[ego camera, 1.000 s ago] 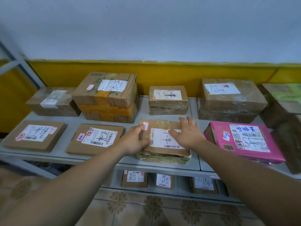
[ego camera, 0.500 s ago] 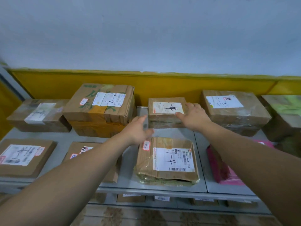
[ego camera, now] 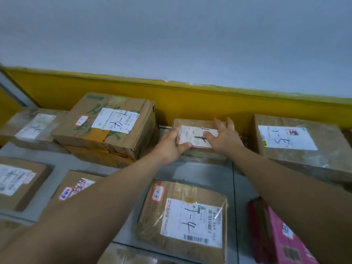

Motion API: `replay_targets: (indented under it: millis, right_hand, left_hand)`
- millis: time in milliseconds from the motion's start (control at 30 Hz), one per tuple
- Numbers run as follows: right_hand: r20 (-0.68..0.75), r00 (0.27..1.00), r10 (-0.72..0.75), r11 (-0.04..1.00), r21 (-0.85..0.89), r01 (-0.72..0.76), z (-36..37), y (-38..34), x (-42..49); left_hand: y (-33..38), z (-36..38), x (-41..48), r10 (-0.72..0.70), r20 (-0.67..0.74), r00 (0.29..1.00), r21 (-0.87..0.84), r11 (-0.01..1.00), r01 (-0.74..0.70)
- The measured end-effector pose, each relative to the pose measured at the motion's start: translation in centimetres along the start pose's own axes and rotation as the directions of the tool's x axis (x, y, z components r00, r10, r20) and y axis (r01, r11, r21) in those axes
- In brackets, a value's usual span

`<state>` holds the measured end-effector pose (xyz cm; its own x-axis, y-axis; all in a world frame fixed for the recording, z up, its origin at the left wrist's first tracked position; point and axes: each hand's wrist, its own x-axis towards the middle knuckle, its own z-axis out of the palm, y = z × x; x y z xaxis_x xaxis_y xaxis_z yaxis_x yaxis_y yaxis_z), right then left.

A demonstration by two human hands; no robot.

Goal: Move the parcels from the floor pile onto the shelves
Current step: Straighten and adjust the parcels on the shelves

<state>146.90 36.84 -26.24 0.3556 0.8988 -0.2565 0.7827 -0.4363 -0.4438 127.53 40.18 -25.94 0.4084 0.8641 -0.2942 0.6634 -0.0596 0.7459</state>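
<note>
Moving the small box (ego camera: 192, 137): I think both hands should go together, keep it flat and not bump the boxes beside it
Shelf (ego camera: 200, 174): the small box sits at the back, middle of the frame, between a big box (ego camera: 114, 126) on the left and a wide box (ego camera: 295, 143) on the right
Left hand (ego camera: 169, 145): thumb on the label, fingers round the left side, gripping
Right hand (ego camera: 225, 139): fingers spread flat on top, thumb on the label

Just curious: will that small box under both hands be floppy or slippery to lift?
Probably stiff: the small box shows square cardboard edges. Perhaps slick, since shiny tape covers its front. Likely light, being small between the left hand and right hand.
</note>
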Motion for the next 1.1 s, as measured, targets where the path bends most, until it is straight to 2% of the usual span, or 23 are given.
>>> replay_targets:
  millis: [300,500,733,867,1100]
  right_hand:
    - [0.011,1.0,-0.013,0.991,0.133,0.011,1.7,0.7,-0.4]
    - [0.026,1.0,-0.017,0.994,0.112,0.014,2.8,0.4,-2.8]
    - [0.021,1.0,-0.017,0.994,0.105,0.015,3.5,0.2,-4.1]
    - [0.017,0.999,-0.034,0.992,0.119,0.032,3.0,0.2,-3.2]
    - [0.047,0.998,-0.029,0.996,0.088,0.025,2.9,0.2,-2.2]
  left_hand:
    - [-0.6,0.5,0.3,-0.063,-0.019,0.998,0.014,0.998,0.063]
    - [-2.0,0.2,-1.8,-0.045,0.011,0.999,0.014,0.999,0.045]
    - [-3.0,0.5,-3.2,-0.006,0.01,1.0,0.119,0.993,0.005]
    - [-2.4,0.5,-2.9,-0.049,0.029,0.998,0.192,0.981,0.042]
    - [-2.2,0.6,-2.1,-0.083,0.017,0.996,0.214,0.974,0.078]
